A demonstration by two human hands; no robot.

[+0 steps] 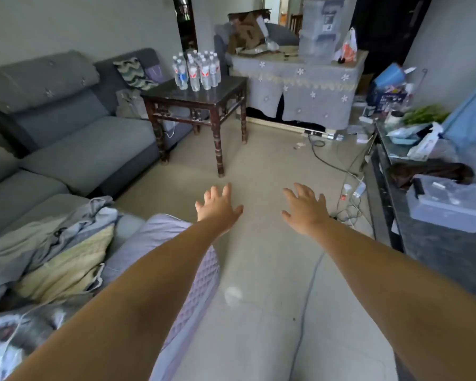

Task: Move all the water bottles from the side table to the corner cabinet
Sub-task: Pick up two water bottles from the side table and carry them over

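Several clear water bottles (197,70) with red or blue labels stand clustered upright on a dark wooden side table (226,96) at the far left of the room, beside the sofa. My left hand (217,206) and my right hand (304,207) reach forward over the floor, palms down, fingers spread, holding nothing. Both hands are well short of the side table. A cabinet draped in a grey flowered cloth (297,78) stands in the far corner behind the table.
A grey sofa (66,133) runs along the left, with bedding and a cushion (66,259) piled near me. A cluttered dark counter (423,215) lines the right. Cables and a power strip (352,193) lie on the tiled floor (259,166) between them.
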